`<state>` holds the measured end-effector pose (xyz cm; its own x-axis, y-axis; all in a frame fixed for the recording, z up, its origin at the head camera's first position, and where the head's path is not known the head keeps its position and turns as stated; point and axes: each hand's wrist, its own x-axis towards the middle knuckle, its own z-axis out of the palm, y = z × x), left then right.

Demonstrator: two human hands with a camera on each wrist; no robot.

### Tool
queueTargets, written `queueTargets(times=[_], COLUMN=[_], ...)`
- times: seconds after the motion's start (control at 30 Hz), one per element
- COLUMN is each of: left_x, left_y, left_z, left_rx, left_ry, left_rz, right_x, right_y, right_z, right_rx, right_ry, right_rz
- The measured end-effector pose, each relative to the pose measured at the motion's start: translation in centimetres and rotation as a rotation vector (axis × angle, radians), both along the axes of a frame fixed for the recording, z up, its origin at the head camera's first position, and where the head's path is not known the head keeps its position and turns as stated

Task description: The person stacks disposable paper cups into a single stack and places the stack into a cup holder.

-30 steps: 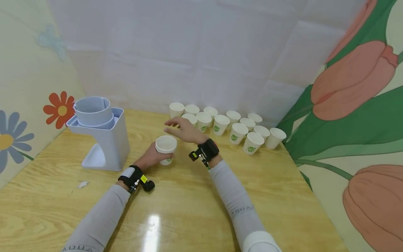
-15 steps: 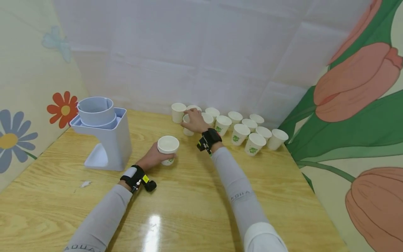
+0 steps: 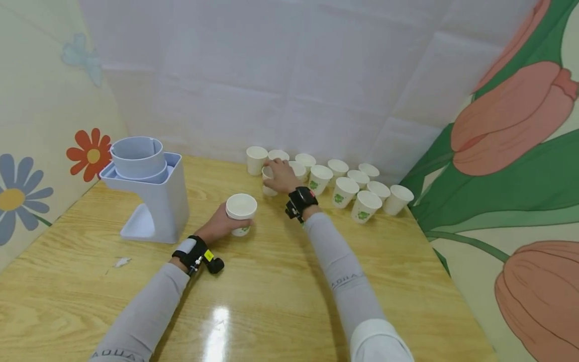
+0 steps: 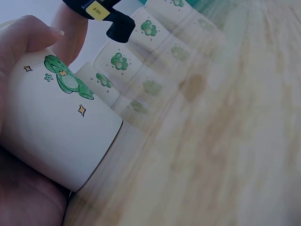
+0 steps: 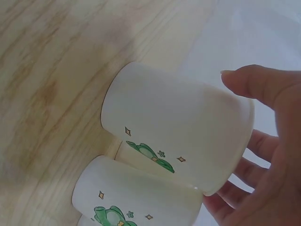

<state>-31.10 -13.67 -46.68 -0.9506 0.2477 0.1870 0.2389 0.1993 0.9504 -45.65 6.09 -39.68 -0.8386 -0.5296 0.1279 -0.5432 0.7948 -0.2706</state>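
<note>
My left hand point(image 3: 222, 223) grips a small stack of nested white paper cups point(image 3: 241, 207) just above the table, left of the group. In the left wrist view a green cartoon animal decorates the held cup point(image 4: 61, 117), with the thumb wrapped over its side. Over at the left end of the group, my right hand point(image 3: 282, 177) holds a single paper cup point(image 3: 270, 188) near its rim. The right wrist view has this cup point(image 5: 174, 122) upright on the table, thumb on one side and fingers behind the rim. A second printed cup point(image 5: 136, 193) stands right beside it.
Several more white paper cups point(image 3: 346, 191) stand close together toward the back right, before a white cloth backdrop point(image 3: 271, 75). At the left is a pale blue dispenser-like stand point(image 3: 158, 201) with a round top container. A white scrap point(image 3: 122, 262) lies nearby on the wooden table point(image 3: 271, 301).
My right hand has moved from above the table near the held stack, back and right to the leftmost front cup, and taken hold of its rim. The left hand stays with its stack.
</note>
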Motion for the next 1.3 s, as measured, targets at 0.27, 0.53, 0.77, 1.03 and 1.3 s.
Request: queueTargets(times=[0.27,0.53,0.77,1.03,1.3], left_x=[-0.1,-0.2,0.0,0.3,0.0], left_y=[0.1,0.1,0.0,0.0,-0.1], left_z=[0.0,0.0,0.0,0.2,0.0], left_rx=[0.005,-0.014,-0.007,-0.023,-0.023], left_ry=[-0.011,-0.001,-0.001,-0.005,-0.02], left_rz=[0.004,0.007,0.006,-0.004,-0.005], right_x=[1.0,2.7,3.7,4.6,5.0], right_y=[-0.6,-0.9,-0.9,-0.6,0.0], right_z=[-0.5,-0.8,-1.7,-2.1,-1.6], right_rx=[0.049,0.01,-0.004,-0.037,-0.07], right_ry=[0.049,0.076,0.11,0.103,0.04], right_rz=[-0.053,-0.067,-0.076,-0.095,-0.055])
